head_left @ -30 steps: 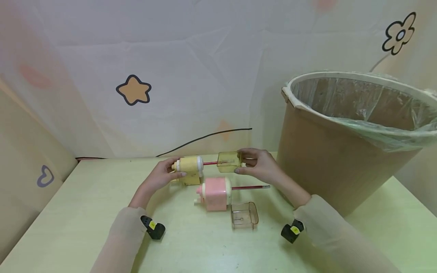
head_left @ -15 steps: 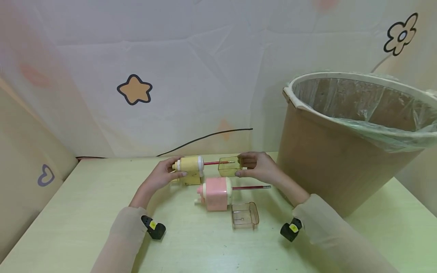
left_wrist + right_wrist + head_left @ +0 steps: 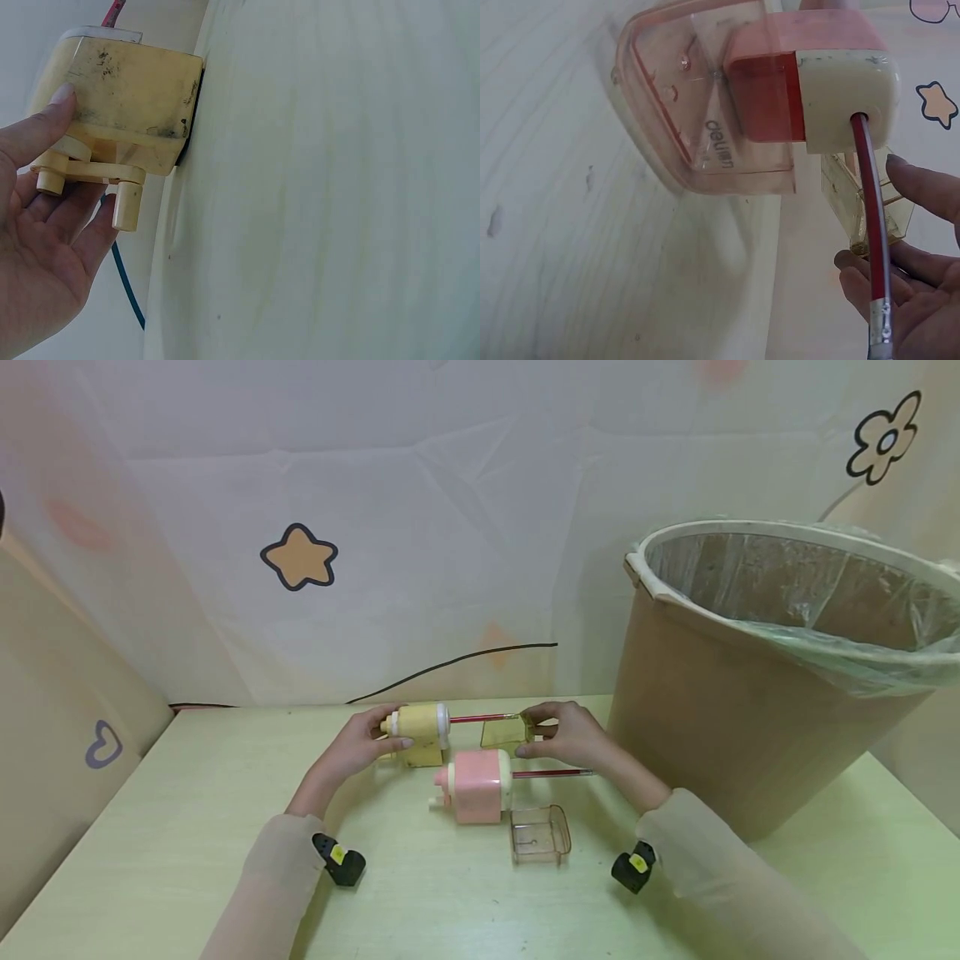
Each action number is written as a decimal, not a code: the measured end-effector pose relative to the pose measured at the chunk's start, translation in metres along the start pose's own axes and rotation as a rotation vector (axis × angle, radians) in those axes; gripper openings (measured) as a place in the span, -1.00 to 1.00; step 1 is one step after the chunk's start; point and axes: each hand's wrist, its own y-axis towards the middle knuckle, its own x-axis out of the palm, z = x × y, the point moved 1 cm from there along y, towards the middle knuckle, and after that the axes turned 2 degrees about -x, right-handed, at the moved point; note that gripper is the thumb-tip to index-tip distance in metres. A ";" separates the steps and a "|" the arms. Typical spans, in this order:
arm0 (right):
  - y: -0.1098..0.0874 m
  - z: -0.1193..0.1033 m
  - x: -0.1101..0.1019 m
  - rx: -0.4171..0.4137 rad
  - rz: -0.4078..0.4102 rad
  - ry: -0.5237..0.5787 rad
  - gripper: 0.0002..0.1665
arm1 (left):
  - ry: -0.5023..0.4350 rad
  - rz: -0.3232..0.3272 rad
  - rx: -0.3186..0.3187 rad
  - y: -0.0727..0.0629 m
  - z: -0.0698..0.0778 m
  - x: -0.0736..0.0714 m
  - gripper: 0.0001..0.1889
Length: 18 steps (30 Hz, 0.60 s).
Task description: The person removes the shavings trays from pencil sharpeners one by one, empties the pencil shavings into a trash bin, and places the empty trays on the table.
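My left hand grips a yellow hand-crank pencil sharpener, thumb on its side; its crank shows in the left wrist view. A red pencil sticks out of its white front. My right hand pinches a see-through yellow shavings drawer by its end, beside that pencil and low over the table. Nearer stands a pink sharpener with another red pencil in it. Its clear pinkish drawer lies in front, to the right. The pink sharpener partly hides the yellow drawer in the right wrist view.
A large brown bin with a clear plastic liner stands on the right, close to my right forearm. Behind the pale table hangs a printed cloth. A black camera sits on each wrist.
The right hand has lowered the yellow drawer toward the table, and it now sits below its pencil. The left hand and the pink sharpener stay in place.
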 end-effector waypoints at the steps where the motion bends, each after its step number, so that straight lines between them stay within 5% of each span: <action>1: 0.000 0.000 0.001 -0.006 -0.004 -0.003 -0.33 | 0.001 0.000 0.000 0.000 0.000 0.000 -0.38; 18: 0.013 0.006 0.015 -0.021 -0.026 -0.217 -0.33 | -0.019 0.002 0.007 -0.001 0.001 0.000 -0.39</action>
